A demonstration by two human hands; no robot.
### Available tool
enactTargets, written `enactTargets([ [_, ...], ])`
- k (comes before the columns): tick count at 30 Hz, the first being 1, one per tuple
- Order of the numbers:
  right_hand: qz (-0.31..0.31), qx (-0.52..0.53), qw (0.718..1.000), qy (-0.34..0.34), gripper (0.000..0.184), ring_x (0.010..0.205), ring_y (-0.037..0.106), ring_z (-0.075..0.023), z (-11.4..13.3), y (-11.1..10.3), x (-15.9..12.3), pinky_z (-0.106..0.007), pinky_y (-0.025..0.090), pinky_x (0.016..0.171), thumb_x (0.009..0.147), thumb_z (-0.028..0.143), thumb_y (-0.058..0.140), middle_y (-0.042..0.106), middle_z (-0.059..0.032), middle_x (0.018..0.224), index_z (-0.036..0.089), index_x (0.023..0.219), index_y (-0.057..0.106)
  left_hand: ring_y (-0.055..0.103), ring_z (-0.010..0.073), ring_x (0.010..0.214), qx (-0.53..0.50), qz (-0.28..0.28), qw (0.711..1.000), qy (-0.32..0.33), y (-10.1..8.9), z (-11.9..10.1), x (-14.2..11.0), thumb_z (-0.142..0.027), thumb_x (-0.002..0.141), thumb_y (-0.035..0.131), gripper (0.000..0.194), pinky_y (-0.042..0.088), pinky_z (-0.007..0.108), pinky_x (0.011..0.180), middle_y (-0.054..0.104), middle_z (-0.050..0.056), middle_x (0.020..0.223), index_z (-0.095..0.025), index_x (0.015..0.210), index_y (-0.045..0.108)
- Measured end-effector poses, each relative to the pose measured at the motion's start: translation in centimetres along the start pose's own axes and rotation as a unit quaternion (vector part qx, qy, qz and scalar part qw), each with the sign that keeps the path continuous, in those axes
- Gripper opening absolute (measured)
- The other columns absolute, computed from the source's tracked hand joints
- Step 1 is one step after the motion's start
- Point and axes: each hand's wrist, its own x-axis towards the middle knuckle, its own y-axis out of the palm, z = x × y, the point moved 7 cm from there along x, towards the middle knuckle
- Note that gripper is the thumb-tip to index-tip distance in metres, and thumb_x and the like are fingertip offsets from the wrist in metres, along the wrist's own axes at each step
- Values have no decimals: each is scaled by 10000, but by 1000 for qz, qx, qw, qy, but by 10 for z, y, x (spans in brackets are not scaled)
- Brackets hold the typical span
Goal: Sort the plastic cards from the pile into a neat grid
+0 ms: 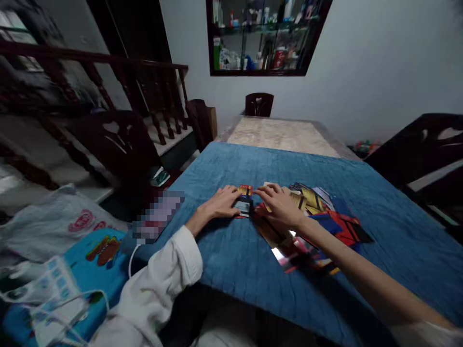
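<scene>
Arching right hand (278, 203), left hand (224, 201) (touching cards (243, 207))

Home dining area, carved chairs (259, 105), banister (94, 57)

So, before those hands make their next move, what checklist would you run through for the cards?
1. Left hand at the cards between the hands: ok, its fingers reach their left side.
2. Right hand gripping a card: cannot tell, the hand hides what lies beneath it.
3. Loose cards squared up: not ok, they lie spread and overlapping on the right.
4. Blue tablecloth under both groups: ok.
5. White cable away from the cards: ok, it hangs by the table's left edge.
</scene>
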Motion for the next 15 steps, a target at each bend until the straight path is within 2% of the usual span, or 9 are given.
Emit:
enactTargets([
  [5, 40, 8, 999, 7, 613, 1232, 457, -363, 14, 10, 17, -498, 424, 955, 868, 438, 657, 551, -168, 1405, 178, 1406, 523, 483, 309, 1239, -19, 25, 999, -16, 2, 12, -15, -435, 814, 704, 647, 429, 442, 1016, 527, 108, 1306, -256, 1395, 483],
  [11, 95, 43, 995, -11, 645, 1204, 485, -354, 34, 14, 25, -488, 442, 920, 869, 483, 673, 583, -173, 1340, 174, 1410, 505, 526, 276, 1158, -20, 41, 999, -16, 4, 13, -13, -347, 840, 681, 446, 442, 401, 975, 559, 101, 1225, -197, 1252, 599],
  [15, 108, 48, 993, -3, 609, 1190, 506, -341, 41, 17, 28, -484, 449, 912, 870, 419, 694, 583, -179, 1328, 164, 1393, 516, 528, 277, 1149, -23, 34, 999, 0, 7, 13, -8, -337, 859, 674, 432, 436, 405, 975, 572, 101, 1209, -196, 1262, 606],
])
